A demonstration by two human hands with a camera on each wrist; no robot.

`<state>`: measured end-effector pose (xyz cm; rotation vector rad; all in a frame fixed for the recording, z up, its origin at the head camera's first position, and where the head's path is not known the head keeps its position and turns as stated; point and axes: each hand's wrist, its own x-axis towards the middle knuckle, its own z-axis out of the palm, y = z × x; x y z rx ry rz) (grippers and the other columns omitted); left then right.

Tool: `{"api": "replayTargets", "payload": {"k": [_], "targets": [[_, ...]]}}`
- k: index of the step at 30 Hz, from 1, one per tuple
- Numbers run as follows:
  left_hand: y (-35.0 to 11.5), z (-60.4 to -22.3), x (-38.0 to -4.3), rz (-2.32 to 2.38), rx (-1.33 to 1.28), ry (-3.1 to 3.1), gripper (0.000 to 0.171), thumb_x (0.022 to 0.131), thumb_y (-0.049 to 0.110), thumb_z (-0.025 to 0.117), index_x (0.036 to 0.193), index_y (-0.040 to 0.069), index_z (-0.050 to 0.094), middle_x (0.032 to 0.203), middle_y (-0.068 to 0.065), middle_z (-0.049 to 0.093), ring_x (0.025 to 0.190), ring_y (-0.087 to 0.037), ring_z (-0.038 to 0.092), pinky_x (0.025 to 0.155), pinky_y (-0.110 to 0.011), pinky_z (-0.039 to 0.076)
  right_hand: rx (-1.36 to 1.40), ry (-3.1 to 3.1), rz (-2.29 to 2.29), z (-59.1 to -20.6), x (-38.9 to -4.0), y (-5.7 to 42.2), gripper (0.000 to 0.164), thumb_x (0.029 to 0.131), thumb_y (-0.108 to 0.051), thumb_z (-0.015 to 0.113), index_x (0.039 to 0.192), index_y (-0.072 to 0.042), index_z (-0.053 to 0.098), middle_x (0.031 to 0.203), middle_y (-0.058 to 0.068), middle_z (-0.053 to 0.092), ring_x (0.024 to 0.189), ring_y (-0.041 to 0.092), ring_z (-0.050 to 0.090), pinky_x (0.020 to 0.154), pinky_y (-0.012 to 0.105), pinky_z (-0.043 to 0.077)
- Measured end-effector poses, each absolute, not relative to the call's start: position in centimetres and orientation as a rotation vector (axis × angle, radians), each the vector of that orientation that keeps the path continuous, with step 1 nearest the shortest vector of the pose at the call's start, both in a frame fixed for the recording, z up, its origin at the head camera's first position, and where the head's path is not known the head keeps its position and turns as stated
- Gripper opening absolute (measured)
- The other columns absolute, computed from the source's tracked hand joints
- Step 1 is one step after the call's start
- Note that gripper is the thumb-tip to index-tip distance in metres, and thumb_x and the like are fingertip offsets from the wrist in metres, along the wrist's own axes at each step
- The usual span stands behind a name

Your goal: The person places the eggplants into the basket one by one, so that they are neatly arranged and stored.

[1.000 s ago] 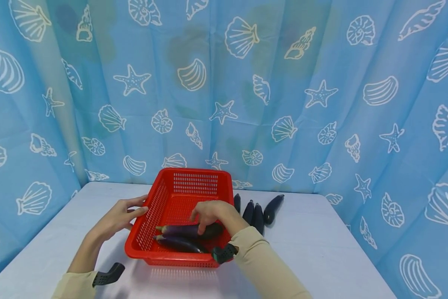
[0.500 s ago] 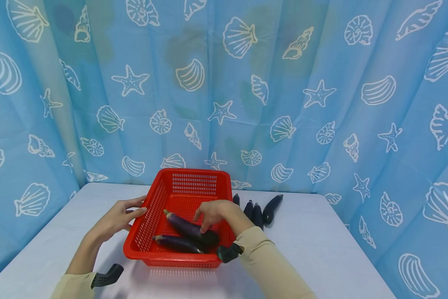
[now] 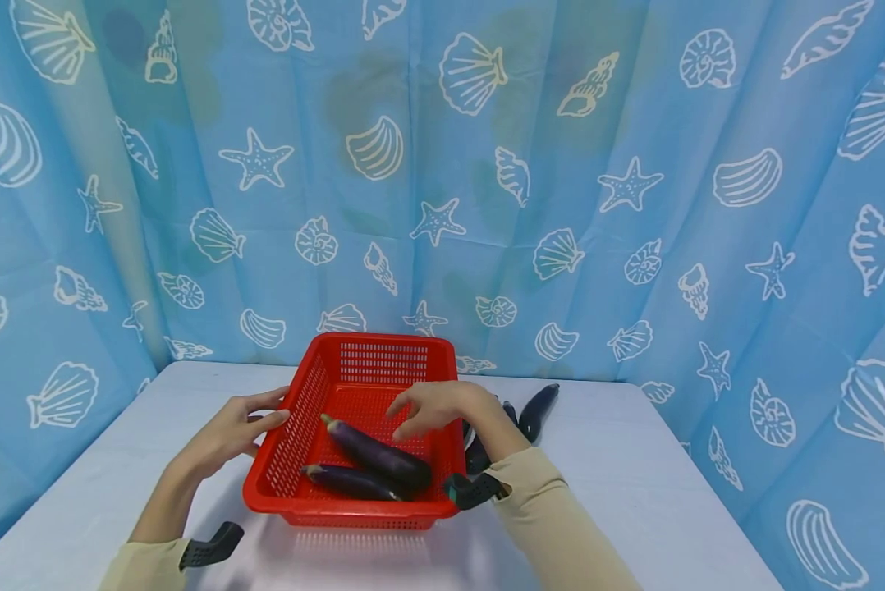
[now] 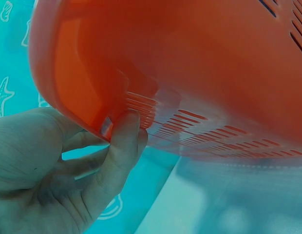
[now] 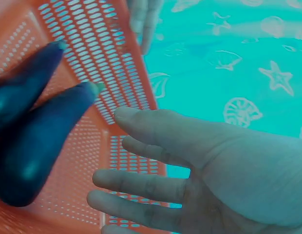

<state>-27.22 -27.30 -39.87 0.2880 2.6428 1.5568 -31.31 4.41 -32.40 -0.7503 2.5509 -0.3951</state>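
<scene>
A red plastic basket [image 3: 339, 506] with slotted walls stands on the table and holds two dark purple eggplants. The upper eggplant [image 3: 379, 455] lies at a slant, green stem end toward the back left. In front of it lies the other eggplant [image 3: 354, 483], its right end near the basket wall. My left hand [image 3: 224, 435] grips the basket's left rim, with fingers around the edge in the left wrist view. Over the basket's right side my right hand [image 3: 438, 404] hovers with fingers spread, holding nothing; the right wrist view shows it apart from the eggplants.
Several more eggplants [image 3: 538, 410] lie on the white table [image 3: 620, 476] right of the basket, partly hidden by my right forearm. A blue curtain [image 3: 442, 164] with white shell prints hangs behind the table.
The upper eggplant has turned from nearly level to a slant, its stem end toward the back. My right hand has let go and risen up and right. My left hand stays on the rim.
</scene>
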Motion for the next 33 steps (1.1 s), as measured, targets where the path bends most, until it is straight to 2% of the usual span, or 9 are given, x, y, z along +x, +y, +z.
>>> {"api": "replayTargets", "payload": {"k": [6,13,25,33], "targets": [[-27.3,-39.7,-27.2,1.557,0.285,2.643,0.068,0.096,0.03,0.063,0.152,0.007,0.034,0.137,-0.027,0.055,0.109,-0.034,0.066,0.068,-0.04,0.062,-0.818,2.508,-0.518,-31.8,-31.6,5.9,0.051,0.085,-0.034,0.074,0.133,-0.022,0.06,0.118,0.002,0.068,0.099,0.016,0.065,0.086,0.035,0.058],[-27.4,-39.7,-27.2,1.566,0.278,2.64,0.068,0.095,0.031,0.064,0.152,0.008,0.034,0.137,-0.027,0.055,0.109,-0.033,0.066,0.069,-0.04,0.062,-0.828,2.538,-0.618,-31.3,-31.3,7.3,0.051,0.086,-0.033,0.073,0.134,-0.021,0.06,0.122,0.003,0.067,0.108,0.019,0.065,0.088,0.038,0.058],[-27.4,-39.8,-27.0,1.553,0.285,2.643,0.068,0.095,0.031,0.063,0.152,0.007,0.034,0.138,-0.027,0.055,0.11,-0.035,0.066,0.069,-0.04,0.062,-0.77,2.603,-0.707,-30.7,-31.0,10.3,0.053,0.087,-0.031,0.072,0.136,-0.021,0.057,0.123,0.005,0.066,0.11,0.02,0.061,0.089,0.038,0.058],[-27.3,-39.8,-27.2,1.566,0.301,2.633,0.067,0.096,0.03,0.063,0.152,0.007,0.034,0.137,-0.027,0.056,0.109,-0.033,0.067,0.069,-0.04,0.062,-0.743,2.617,-0.774,-31.3,-31.0,12.2,0.049,0.089,-0.027,0.07,0.136,-0.019,0.057,0.124,0.006,0.066,0.112,0.023,0.06,0.091,0.042,0.057]]}}
